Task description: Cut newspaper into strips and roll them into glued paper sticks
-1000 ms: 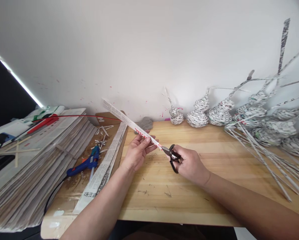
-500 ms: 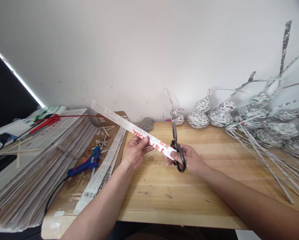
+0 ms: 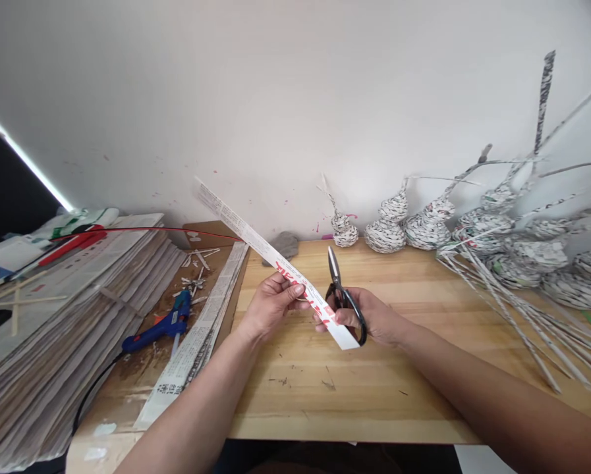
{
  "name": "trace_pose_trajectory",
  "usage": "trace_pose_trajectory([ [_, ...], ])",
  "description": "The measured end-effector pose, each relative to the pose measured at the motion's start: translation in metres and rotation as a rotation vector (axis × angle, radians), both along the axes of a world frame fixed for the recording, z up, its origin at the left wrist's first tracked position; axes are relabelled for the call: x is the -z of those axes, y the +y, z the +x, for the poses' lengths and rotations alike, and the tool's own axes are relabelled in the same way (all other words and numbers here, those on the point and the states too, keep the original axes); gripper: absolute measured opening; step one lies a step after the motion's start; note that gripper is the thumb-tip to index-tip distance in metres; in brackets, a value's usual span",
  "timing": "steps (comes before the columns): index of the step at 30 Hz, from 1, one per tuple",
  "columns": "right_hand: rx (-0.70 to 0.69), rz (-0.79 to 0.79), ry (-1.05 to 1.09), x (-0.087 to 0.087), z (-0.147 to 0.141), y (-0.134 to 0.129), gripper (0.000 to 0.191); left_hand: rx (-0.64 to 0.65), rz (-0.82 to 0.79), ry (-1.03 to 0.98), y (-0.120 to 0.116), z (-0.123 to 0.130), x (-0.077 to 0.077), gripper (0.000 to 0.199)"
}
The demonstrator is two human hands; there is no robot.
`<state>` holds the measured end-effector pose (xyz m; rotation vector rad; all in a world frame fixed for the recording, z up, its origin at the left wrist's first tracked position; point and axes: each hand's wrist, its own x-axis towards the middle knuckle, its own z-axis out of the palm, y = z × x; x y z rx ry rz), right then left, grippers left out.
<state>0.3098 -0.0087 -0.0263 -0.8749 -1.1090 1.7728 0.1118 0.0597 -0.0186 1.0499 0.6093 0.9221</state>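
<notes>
My right hand (image 3: 369, 317) hid bits of one pair of scissors (image 3: 334, 264). It held them and, with my left hand (image 3: 271, 304), one newspaper strip (image 3: 253, 238) above the counter (image 3: 295, 395). The right-side woven paper gourds (image 3: 497, 227) overlapped too much to count.

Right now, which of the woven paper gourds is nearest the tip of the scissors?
The leftmost gourd, just beyond the scissors. It looks smallest, and a gap parts it from the larger neighbouring gourd.
</notes>
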Motion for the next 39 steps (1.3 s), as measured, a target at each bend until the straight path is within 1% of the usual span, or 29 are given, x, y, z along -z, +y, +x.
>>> trace_pose_trajectory([
  [3, -0.050, -0.026, 0.054, 0.005, -0.004, -0.002, 0.033, 0.049, 0.017, 0.037, -0.003, 0.000, 0.002, 0.024],
  [6, -0.043, -0.034, 0.042, 0.008, -0.004, -0.002, 0.035, 0.041, 0.001, 0.039, -0.002, -0.001, 0.003, 0.031],
  [10, -0.037, -0.067, -0.003, 0.006, -0.005, -0.001, 0.038, 0.013, -0.005, 0.032, -0.002, 0.000, 0.004, 0.030],
  [15, -0.031, -0.064, 0.017, 0.001, -0.011, -0.005, 0.035, -0.036, -0.024, -0.026, -0.009, 0.008, 0.005, 0.033],
  [18, -0.012, -0.067, 0.035, 0.001, -0.016, -0.009, 0.036, -0.008, -0.048, -0.053, -0.014, 0.014, 0.007, 0.034],
  [20, 0.000, -0.060, 0.042, 0.003, -0.019, -0.011, 0.037, -0.001, -0.031, -0.036, -0.016, 0.016, 0.009, 0.035],
  [21, 0.004, -0.047, 0.032, 0.005, -0.020, -0.011, 0.037, -0.033, -0.008, -0.025, -0.015, 0.017, 0.009, 0.035],
  [22, 0.003, -0.029, 0.017, 0.007, -0.021, -0.011, 0.039, -0.094, 0.023, -0.020, -0.014, 0.017, 0.009, 0.036],
  [24, -0.018, 0.013, -0.003, 0.012, -0.021, -0.012, 0.042, -0.269, 0.089, -0.032, -0.009, 0.015, 0.007, 0.037],
  [27, -0.097, 0.069, -0.017, 0.018, -0.020, -0.014, 0.045, -0.511, 0.143, -0.085, -0.002, 0.010, -0.002, 0.037],
  [29, -0.139, 0.108, -0.025, 0.019, -0.020, -0.018, 0.047, -0.610, 0.174, -0.112, 0.001, 0.008, -0.009, 0.036],
  [31, -0.164, 0.179, -0.037, 0.017, -0.021, -0.024, 0.050, -0.660, 0.231, -0.146, 0.000, 0.007, -0.018, 0.034],
  [34, -0.192, 0.298, -0.042, 0.011, -0.024, -0.032, 0.056, -0.700, 0.321, -0.208, -0.001, 0.007, -0.033, 0.033],
  [37, -0.224, 0.315, -0.031, 0.010, -0.026, -0.037, 0.058, -0.759, 0.355, -0.256, 0.004, 0.005, -0.045, 0.033],
  [39, -0.248, 0.305, -0.041, 0.011, -0.027, -0.037, 0.058, -0.803, 0.312, -0.295, 0.012, 0.003, -0.051, 0.033],
])
